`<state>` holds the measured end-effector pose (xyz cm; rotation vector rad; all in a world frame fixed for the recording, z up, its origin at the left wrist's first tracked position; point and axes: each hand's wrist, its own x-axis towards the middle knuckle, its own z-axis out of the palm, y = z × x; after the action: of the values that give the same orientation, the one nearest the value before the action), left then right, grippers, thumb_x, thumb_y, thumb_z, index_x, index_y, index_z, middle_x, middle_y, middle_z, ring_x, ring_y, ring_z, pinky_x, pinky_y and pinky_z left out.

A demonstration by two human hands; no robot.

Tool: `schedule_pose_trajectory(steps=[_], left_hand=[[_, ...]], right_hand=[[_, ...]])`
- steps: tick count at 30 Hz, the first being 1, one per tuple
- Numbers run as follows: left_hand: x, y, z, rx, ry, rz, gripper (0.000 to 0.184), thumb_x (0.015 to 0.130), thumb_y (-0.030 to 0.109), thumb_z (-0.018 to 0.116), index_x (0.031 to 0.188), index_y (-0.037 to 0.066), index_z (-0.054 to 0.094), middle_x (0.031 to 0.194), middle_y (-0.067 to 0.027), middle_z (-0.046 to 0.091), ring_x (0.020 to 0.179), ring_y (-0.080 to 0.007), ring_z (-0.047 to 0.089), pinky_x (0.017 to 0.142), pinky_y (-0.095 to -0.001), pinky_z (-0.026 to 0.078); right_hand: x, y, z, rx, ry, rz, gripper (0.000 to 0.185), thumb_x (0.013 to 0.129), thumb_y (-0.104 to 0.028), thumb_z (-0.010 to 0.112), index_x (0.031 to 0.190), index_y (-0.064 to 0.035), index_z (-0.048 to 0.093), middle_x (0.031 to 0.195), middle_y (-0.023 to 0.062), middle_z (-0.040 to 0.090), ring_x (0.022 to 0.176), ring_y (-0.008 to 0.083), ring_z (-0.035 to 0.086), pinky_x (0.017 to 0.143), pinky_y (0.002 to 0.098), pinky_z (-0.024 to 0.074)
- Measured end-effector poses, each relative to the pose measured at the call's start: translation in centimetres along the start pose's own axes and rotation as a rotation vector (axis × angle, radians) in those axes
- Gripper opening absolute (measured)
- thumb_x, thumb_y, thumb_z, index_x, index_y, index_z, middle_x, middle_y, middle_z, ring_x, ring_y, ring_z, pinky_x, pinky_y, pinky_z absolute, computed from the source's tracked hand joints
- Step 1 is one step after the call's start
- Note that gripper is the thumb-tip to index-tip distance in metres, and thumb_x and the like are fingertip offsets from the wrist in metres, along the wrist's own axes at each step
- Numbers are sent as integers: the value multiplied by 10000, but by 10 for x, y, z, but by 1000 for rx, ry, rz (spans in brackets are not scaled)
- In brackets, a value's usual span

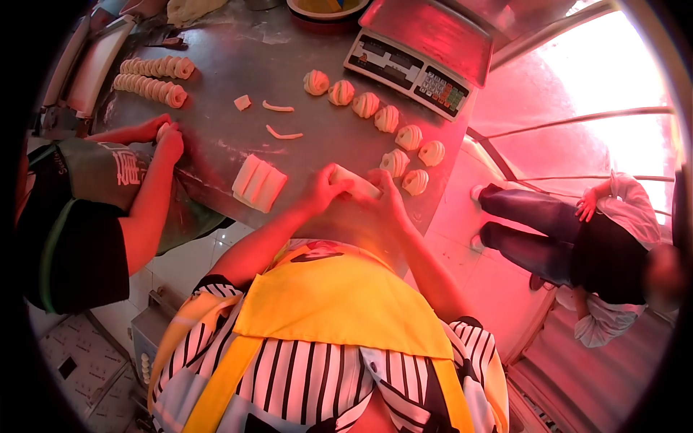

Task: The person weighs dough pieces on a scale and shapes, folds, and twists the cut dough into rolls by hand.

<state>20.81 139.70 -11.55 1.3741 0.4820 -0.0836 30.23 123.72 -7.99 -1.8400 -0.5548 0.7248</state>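
Note:
Between my two hands a strip of dough (355, 180) is held just above the near edge of the metal table. My left hand (326, 189) grips its left end, and my right hand (388, 200) has its right end, fingers closed round it. Left of my left hand lies a block of dough (259, 183) cut into several side-by-side strips. Beyond my right hand sit several twisted dough rolls (386, 118) in a curved line, the closest one (415, 182) a short way from my fingers. Two thin dough strips (284, 134) and a small square dough piece (242, 103) lie farther back.
A digital scale (411, 65) stands at the back right of the metal table (216, 54). Two rows of shaped dough (151, 90) lie at the back left. A co-worker's hands (167, 137) are at the left edge, and another person (577, 231) stands on the right.

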Motion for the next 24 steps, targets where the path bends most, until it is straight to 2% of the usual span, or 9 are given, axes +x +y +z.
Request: schedule_pose_trajectory(steps=[2, 5, 8, 11, 12, 14, 18, 20, 24], left_hand=[[-3, 17, -3, -281, -20, -167, 270, 906, 275, 552, 991, 20, 529, 917, -65, 604, 738, -139, 615, 664, -265, 517], [-3, 20, -8, -544, -119, -365, 257, 926, 262, 509, 1008, 19, 535, 901, -82, 613, 729, -159, 623, 662, -274, 520], [0, 21, -9, -303, -176, -284, 239, 926, 232, 498, 1036, 24, 540, 890, -86, 619, 744, -168, 629, 665, -284, 518], [5, 6, 2, 469, 19, 251, 210, 919, 199, 488, 1028, 29, 547, 888, -90, 624, 702, -173, 625, 601, -284, 508], [9, -1, 3, 779, 136, 486, 200, 916, 188, 483, 1019, 31, 550, 888, -92, 626, 678, -174, 622, 570, -282, 503], [13, -5, -1, 563, 140, 415, 184, 886, 155, 529, 1016, 27, 553, 865, -77, 608, 689, -133, 588, 585, -280, 486], [14, 16, -5, 34, 94, -67, 157, 838, 120, 583, 965, 29, 581, 818, -59, 581, 667, -99, 534, 557, -284, 457], [19, 9, -6, 93, 33, -70, 144, 810, 96, 592, 938, 29, 592, 817, -57, 576, 657, -111, 535, 541, -293, 450], [12, 17, 9, 570, -50, 10, 144, 740, 59, 630, 870, 3, 603, 769, -79, 566, 650, -153, 566, 610, -341, 470]], right_hand=[[-1, -1, 0, -345, 61, -435, 364, 747, -121, 680, 1056, -14, 520, 883, 102, 575, 825, 242, 590, 690, 317, 495], [3, -3, -16, -621, -32, -674, 359, 701, -116, 693, 1005, -27, 524, 952, 147, 549, 848, 314, 569, 663, 335, 505], [4, 6, -19, -684, -50, -539, 264, 750, -104, 656, 968, -36, 523, 979, 114, 557, 841, 244, 580, 676, 328, 505], [1, 15, -7, 534, -184, 537, 254, 784, -97, 626, 1009, -47, 520, 1005, 82, 562, 891, 179, 576, 673, 322, 505], [-2, 11, -1, 605, -155, 510, 272, 790, -91, 618, 1039, -52, 517, 985, 81, 571, 875, 168, 580, 673, 319, 506], [-12, -8, 9, 762, -89, 461, 311, 802, -77, 604, 1098, -61, 510, 946, 81, 589, 843, 146, 588, 672, 313, 507], [-18, -9, -9, 104, -388, -96, 406, 797, -56, 607, 1185, -100, 493, 852, 67, 612, 750, 160, 604, 676, 299, 504], [-15, -11, -12, -59, -314, -205, 375, 795, -43, 607, 1155, -108, 524, 799, 45, 616, 708, 156, 598, 678, 296, 500], [8, -5, -15, 53, -104, 114, 178, 823, -103, 612, 994, -64, 580, 798, 40, 625, 730, 152, 612, 652, 297, 496]])
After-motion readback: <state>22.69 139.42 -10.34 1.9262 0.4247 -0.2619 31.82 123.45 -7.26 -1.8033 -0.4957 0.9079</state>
